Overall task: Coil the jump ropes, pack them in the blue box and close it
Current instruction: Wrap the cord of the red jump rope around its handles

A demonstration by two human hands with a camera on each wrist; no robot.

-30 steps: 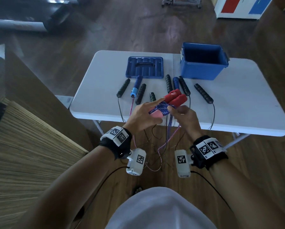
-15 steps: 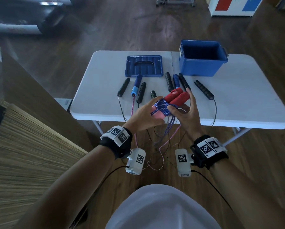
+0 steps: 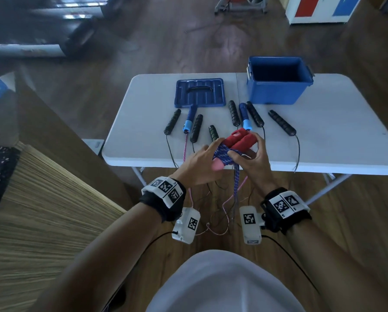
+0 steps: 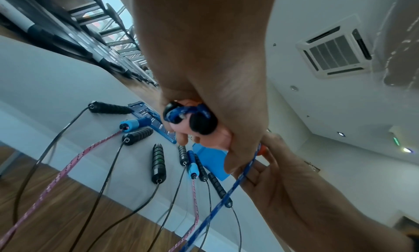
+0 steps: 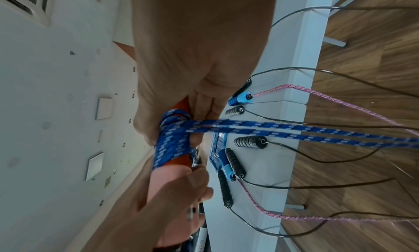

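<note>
Above the near table edge I hold a jump rope whose two red handles (image 3: 240,139) lie side by side. Its blue braided rope (image 3: 222,154) is wound round them in several turns (image 5: 167,145). My left hand (image 3: 199,164) grips the pink handle ends (image 4: 211,137). My right hand (image 3: 252,161) curls behind the red handles with its thumb on the rope. Two loose blue strands (image 5: 294,130) hang down from the bundle towards the floor. The blue box (image 3: 278,86) stands open at the back right. Its lid (image 3: 199,93) lies flat at the back centre.
On the white table (image 3: 334,143) lie several black handles (image 3: 281,126) with thin black cords, plus two blue handles (image 3: 188,120) joined by a pink rope (image 4: 68,166). Their cords hang over the near edge to the wooden floor. A wooden bench stands at the left.
My right hand has come up from under the bundle and its fingers now curl behind the red handles. The hanging blue loop looks shorter. My left hand has stayed on the pink ends.
</note>
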